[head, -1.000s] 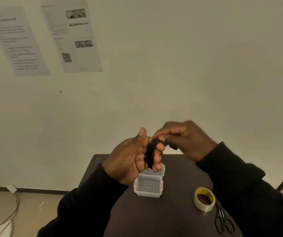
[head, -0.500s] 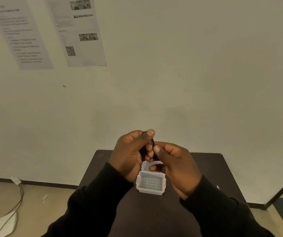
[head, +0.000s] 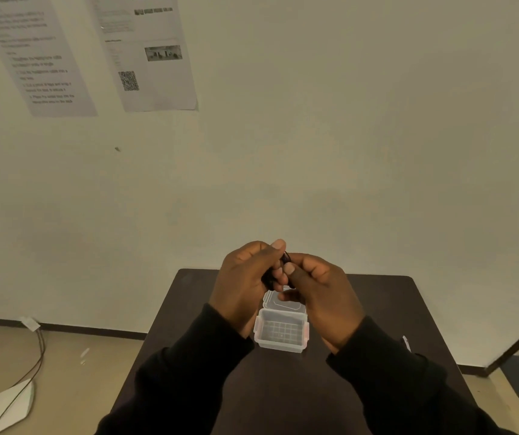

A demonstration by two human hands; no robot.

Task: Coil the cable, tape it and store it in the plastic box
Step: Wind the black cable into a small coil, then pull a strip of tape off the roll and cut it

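Cable: our left hand (head: 245,284) and right hand (head: 320,293) pinch the black coiled cable (head: 286,257), fingers clamped on it, above the bench (head: 393,309).
Box: clear plastic box (head: 281,335), lid open, mid-bench.
Writing: wall sheets (head: 151,51) blurred, unreadable; one QR code.

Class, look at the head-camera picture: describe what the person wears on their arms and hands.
Both arms are covered by long, plain black sleeves that reach the wrists. The left hand and right hand are bare: no gloves, rings or watch visible.

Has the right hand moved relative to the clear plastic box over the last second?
Yes. The right hand came in leftward and down, from the upper right of the clear plastic box to directly above it.
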